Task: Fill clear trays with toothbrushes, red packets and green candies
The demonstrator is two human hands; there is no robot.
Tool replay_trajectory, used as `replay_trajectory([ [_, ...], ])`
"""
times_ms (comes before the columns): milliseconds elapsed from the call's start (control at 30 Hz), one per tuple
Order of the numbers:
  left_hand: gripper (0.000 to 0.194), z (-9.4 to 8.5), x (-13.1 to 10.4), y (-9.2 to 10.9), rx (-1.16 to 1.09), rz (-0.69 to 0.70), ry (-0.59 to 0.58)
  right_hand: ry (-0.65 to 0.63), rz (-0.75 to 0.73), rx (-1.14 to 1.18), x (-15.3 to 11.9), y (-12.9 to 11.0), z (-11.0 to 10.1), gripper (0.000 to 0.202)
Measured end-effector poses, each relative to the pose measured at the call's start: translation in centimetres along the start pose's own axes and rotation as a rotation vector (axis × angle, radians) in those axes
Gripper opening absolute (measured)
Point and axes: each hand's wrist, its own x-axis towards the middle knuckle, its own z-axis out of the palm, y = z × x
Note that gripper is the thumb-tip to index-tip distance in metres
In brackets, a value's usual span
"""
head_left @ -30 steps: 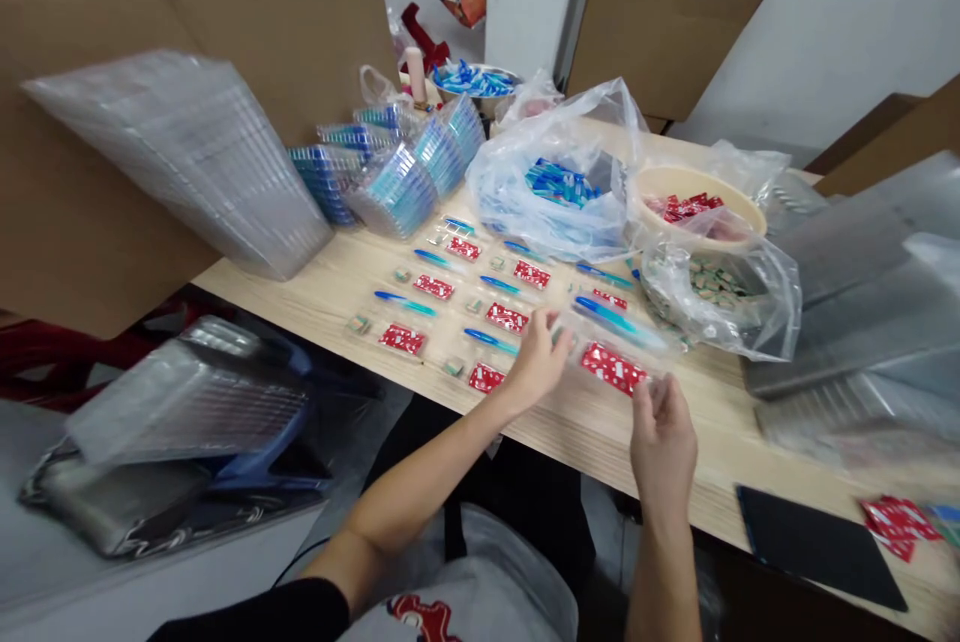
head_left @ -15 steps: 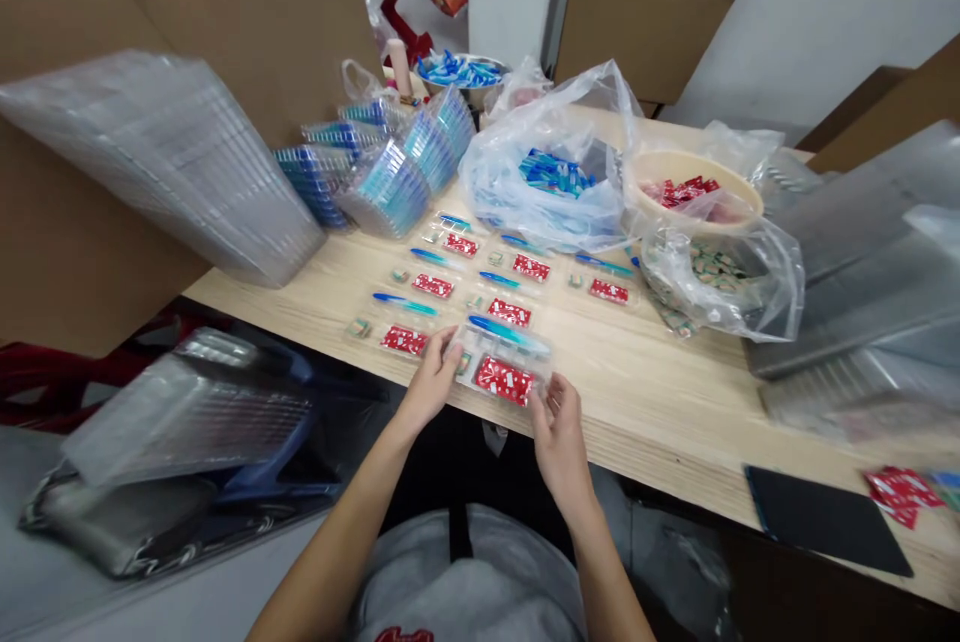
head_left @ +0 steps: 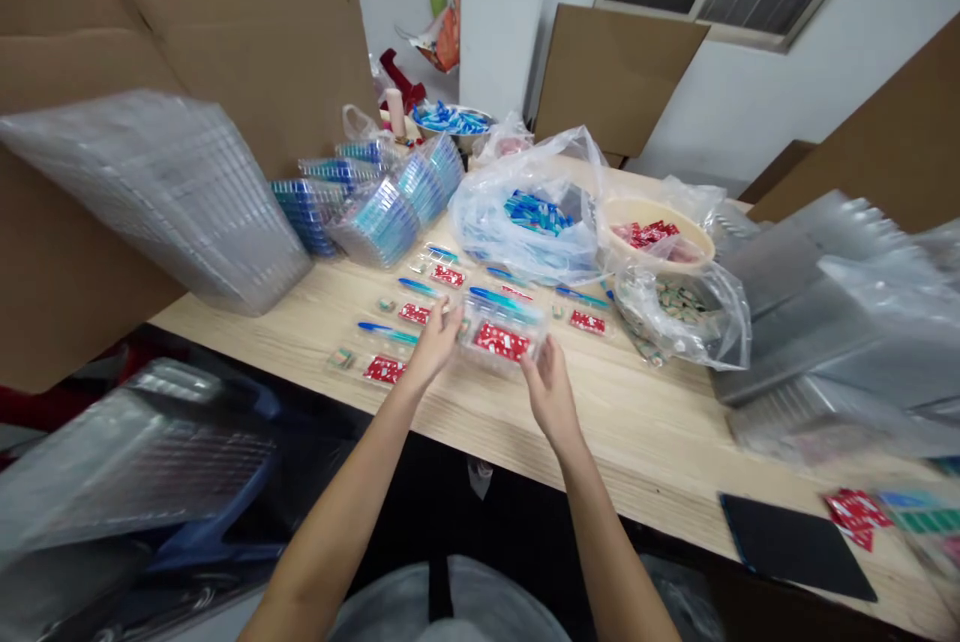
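Between them, my left hand [head_left: 436,340] and my right hand [head_left: 551,384] grip the two sides of a clear plastic tray [head_left: 534,314]. In it are a blue-and-turquoise pen-like stick [head_left: 501,302] and a red packet with white marks [head_left: 501,341]; a small greenish piece is partly hidden by my left fingers. Similar filled trays lie on the table beyond and to the left, each with a stick and a red packet [head_left: 385,368]. The held tray overlaps the place of one of them; whether it rests on it I cannot tell.
Stacked filled trays [head_left: 380,222] and a tall stack of clear trays [head_left: 225,212] stand left. Behind are a bag of blue sticks [head_left: 536,212], a cream basin [head_left: 701,240] with red packets, and a bag of small pieces [head_left: 686,307]. A dark flat tablet-like object [head_left: 795,544] lies front right.
Both hands have carried the tray away from the table's front edge, toward the laid-out trays, where it covers one that showed before. The head view has tilted up, bringing a window into sight.
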Motion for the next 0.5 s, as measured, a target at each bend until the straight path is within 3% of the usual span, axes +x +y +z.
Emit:
replay_trajectory([
  [100, 0.031, 1.0, 3.4, 0.2, -0.014, -0.013, 0.01, 0.015, 0.012, -0.02, 3.7, 0.9, 0.7, 0.068],
  [200, 0.025, 1.9, 4.7, -0.4, -0.038, -0.015, -0.015, 0.016, 0.008, -0.057, 5.1, 1.9, 0.4, 0.063],
  [333, 0.028, 2.6, 3.9, -1.2, -0.047, -0.023, -0.032, -0.009, 0.034, -0.078, 5.2, 2.8, -0.8, 0.061],
  [500, 0.032, 2.3, 1.0, -0.5, -0.037, 0.035, -0.069, -0.07, 0.079, -0.07, 3.6, 2.6, -2.2, 0.059],
])
